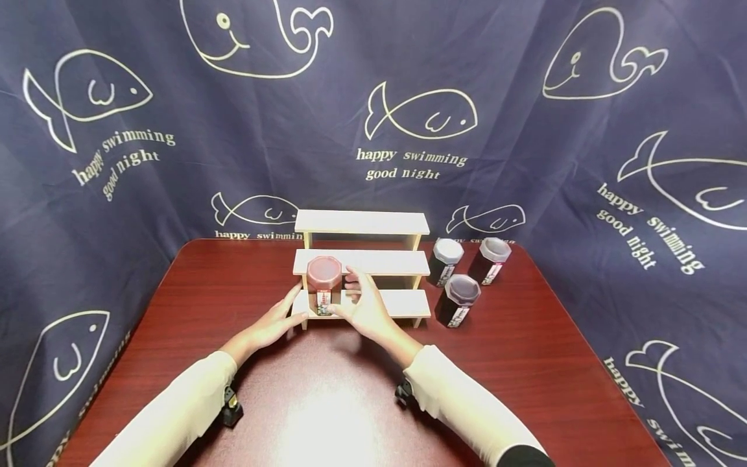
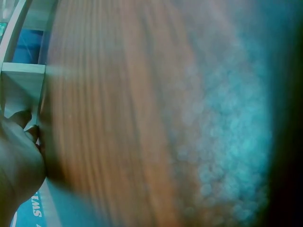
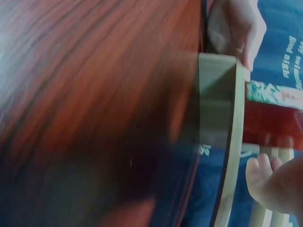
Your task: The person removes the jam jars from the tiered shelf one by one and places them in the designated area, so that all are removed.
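A jar with a pale pinkish octagonal lid and reddish contents (image 1: 324, 274) stands upright at the left end of the lowest tier of a pale wooden three-tier shelf (image 1: 385, 261). My left hand (image 1: 270, 325) rests at that tier's left end, its thumb by the front corner and its fingers stretched along the side. To the jar's right is my right hand (image 1: 370, 312), thumb in front and fingers spread loosely. In the right wrist view, the fingers (image 3: 259, 176) look slightly apart from the jar (image 3: 272, 124). The left wrist view shows only part of the left hand (image 2: 21, 163).
Right of the shelf, three dark jars with octagonal lids stand on the reddish-brown table (image 1: 233, 272): a white-lidded jar (image 1: 446, 262), a grey-lidded jar (image 1: 489, 261) and a nearer jar (image 1: 458, 301). A dark blue curtain with fish drawings (image 1: 513, 130) hangs behind.
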`<move>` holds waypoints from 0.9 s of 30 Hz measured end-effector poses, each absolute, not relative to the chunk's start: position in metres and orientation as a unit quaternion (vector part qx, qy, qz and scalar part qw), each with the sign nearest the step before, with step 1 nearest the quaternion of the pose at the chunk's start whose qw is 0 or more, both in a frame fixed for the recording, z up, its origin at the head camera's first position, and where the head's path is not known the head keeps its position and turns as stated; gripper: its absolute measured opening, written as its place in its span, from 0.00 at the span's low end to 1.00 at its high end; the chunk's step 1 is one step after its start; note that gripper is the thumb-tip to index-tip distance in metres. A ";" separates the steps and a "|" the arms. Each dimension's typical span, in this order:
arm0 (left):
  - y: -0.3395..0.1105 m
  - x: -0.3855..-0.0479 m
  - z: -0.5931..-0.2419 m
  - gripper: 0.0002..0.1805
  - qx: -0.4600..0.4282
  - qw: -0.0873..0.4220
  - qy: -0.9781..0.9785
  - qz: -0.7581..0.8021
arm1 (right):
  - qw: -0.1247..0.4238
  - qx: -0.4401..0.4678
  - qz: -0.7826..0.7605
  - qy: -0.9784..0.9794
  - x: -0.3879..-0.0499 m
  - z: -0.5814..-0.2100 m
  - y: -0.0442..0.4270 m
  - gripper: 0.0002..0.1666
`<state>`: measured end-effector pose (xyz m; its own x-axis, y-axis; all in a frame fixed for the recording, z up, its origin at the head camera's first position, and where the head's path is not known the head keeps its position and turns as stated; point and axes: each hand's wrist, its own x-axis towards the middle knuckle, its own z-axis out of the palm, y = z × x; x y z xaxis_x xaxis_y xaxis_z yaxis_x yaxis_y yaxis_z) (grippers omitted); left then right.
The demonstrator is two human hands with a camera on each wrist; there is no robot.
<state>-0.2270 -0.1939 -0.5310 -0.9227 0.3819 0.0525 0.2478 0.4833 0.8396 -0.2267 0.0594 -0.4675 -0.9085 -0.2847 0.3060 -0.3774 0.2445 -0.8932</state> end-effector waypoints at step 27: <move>-0.193 -0.230 -0.534 0.44 0.176 0.076 0.856 0.480 | 0.116 0.093 0.509 -0.848 -0.224 -0.475 0.009 0.53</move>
<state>-0.2305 -0.1928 -0.5341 -0.9269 0.3733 0.0391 0.2278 0.4769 0.8489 -0.2239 0.0087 -0.4753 -0.9559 -0.0398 0.2910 -0.2755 0.4646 -0.8415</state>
